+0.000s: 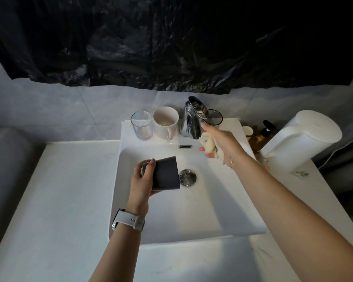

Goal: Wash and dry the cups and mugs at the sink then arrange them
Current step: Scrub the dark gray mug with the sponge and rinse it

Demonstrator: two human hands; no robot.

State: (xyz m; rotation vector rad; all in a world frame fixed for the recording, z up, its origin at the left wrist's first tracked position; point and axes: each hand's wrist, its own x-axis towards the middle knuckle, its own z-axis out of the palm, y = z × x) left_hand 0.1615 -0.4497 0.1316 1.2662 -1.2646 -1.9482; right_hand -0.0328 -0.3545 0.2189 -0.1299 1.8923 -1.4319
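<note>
**Op:** White counter (65, 200) and a square white sink (222, 216) under me, dark plastic sheeting (171, 41) across the far wall. I'm holding the dark grey cup (166, 173) over the basin, just left of the drain (187, 177), tipped on its side with the mouth toward the near right.

**Spotter:** Grip on it?

**Op:** My left hand (142, 187) is wrapped around its base end, thumb on top, fingers underneath, closed firmly on the cup. My right hand (219, 139) is out at the far side by the tap (193, 119), fingertip at the lever, with a cream cloth (208, 144) bunched under the palm. I can't see how tightly those fingers pinch it.

**Spotter:** Water running?

**Op:** I see no stream, so I'd guess it is off, or about to be changed.

**Spotter:** How far along are we?

**Op:** Early to middle, I'd judge. This cup is the one in hand; whether it is rinsed I cannot tell. On the far ledge a clear glass (141, 124) and a white mug (166, 122) stand side by side left of the tap, the mug with something pale at the bottom, so probably unwashed. Another glass (213, 117) sits behind the tap, and a small cup (247, 131) further right beside an amber pump bottle (260, 137) and a white jug (302, 135).

**Spotter:** So what's left?

**Op:** Most of the washing, all the arranging.
</note>
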